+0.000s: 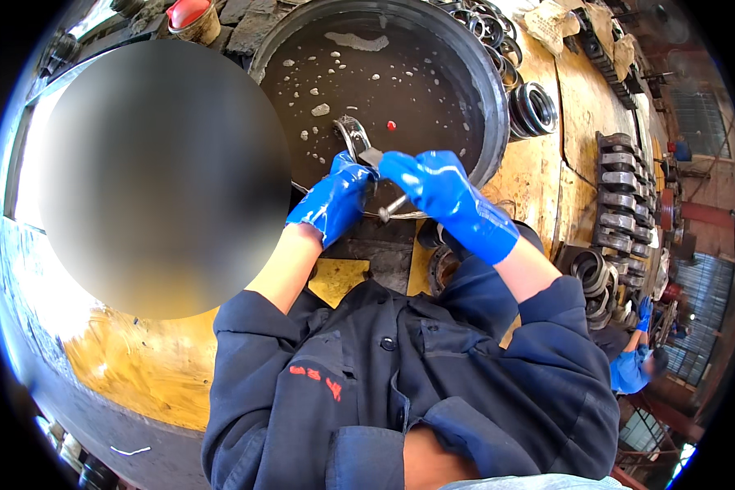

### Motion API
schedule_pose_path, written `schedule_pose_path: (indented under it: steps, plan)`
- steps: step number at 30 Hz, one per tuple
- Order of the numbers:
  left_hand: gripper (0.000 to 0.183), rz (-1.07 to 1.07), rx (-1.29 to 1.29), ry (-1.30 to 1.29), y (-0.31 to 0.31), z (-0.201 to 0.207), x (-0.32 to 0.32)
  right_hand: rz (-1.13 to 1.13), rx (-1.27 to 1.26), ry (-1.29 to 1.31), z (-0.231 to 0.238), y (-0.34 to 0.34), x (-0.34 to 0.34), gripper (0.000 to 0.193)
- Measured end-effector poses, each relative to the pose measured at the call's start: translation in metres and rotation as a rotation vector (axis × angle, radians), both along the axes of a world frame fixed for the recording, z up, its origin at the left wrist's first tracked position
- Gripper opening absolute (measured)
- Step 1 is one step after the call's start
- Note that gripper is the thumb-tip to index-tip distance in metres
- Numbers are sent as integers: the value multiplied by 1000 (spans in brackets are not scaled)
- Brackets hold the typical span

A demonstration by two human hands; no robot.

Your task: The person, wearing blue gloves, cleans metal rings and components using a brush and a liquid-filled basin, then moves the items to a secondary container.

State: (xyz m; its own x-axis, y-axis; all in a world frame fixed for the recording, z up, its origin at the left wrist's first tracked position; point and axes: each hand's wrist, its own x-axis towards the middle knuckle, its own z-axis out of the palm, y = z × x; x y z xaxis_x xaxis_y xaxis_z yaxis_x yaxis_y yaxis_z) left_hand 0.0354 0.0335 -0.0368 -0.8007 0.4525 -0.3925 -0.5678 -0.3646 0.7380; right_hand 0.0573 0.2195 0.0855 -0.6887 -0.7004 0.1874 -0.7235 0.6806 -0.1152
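Observation:
Both my hands wear wet blue rubber gloves and meet over the near side of a round black tub [498, 106] of dark liquid with foam patches. My left hand [335, 200] is closed on a shiny curved metal part [351, 133], which looks like a ring or half ring and tilts up over the liquid. My right hand [445, 192] is closed beside it on a flat-bladed metal tool [371, 156], its blade against the part's lower end. A metal rod with a knobbed end [386, 212] sticks out below my right hand; whether it belongs to the tool I cannot tell.
Black and metal rings [533, 109] lie right of the tub on the wooden table [576, 122]. Farther right stands a row of metal engine parts [619, 196]. A red-topped container [194, 20] is at the back left. Another person [631, 367] works at the far right. A blurred disc hides the left.

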Motion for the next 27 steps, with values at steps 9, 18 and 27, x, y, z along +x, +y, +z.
schedule_pose_path:
  steps: [9, 18, 27]
  plan:
    - [23, -121, -167, 375, -25, 65, 6, -93, -46, -20, -6, -13, -24, 32]
    - [16, -32, -185, 275, -20, 24, -1, -295, 207, -411, 6, -46, -67, 28]
    - [16, 40, -22, 63, -13, -2, 0, -240, 270, -429, 30, -46, -66, 38]
